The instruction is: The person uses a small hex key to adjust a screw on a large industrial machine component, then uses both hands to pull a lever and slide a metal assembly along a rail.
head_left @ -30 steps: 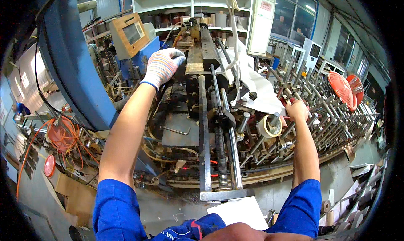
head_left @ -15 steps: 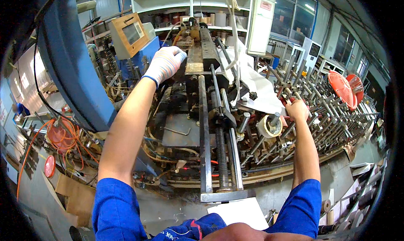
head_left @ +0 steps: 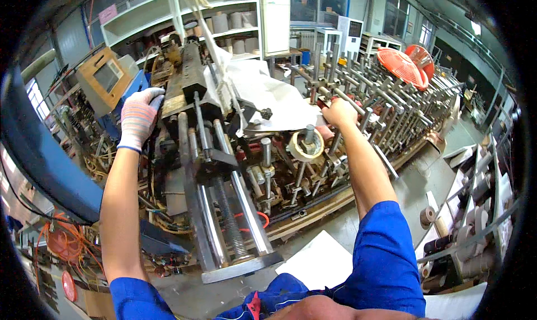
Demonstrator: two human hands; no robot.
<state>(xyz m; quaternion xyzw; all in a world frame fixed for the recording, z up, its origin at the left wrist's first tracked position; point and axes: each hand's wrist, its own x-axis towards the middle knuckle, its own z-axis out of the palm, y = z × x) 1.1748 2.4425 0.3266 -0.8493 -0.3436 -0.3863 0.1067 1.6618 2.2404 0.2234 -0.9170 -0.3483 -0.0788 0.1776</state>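
My left hand (head_left: pixel 139 120), in a pale glove with coloured stripes, is at the left side of the long dark metal machine arm (head_left: pixel 193 77). Its fingers are curled in beside the worn block (head_left: pixel 173 105); what they hold, if anything, is hidden. My bare right hand (head_left: pixel 340 114) reaches in among the metal posts, next to a red part (head_left: pixel 355 105) and the edge of a large white sheet (head_left: pixel 274 99). Those fingers are bent closed, and their tips are hidden. Nearer me, a cream ring-shaped roll (head_left: pixel 299 152) sits around a post.
Steel guide rods (head_left: pixel 243 200) and a threaded screw (head_left: pixel 226 225) run toward me, ending in a metal end plate (head_left: pixel 240 268). Rows of upright posts (head_left: pixel 386 107) fill the right. Orange-red fan guards (head_left: pixel 400 67) stand behind them. A blue column (head_left: pixel 45 158) rises at left.
My view has turned to the right, so the machine appears further left and tilted. Both hands stay by the same parts of the machine.
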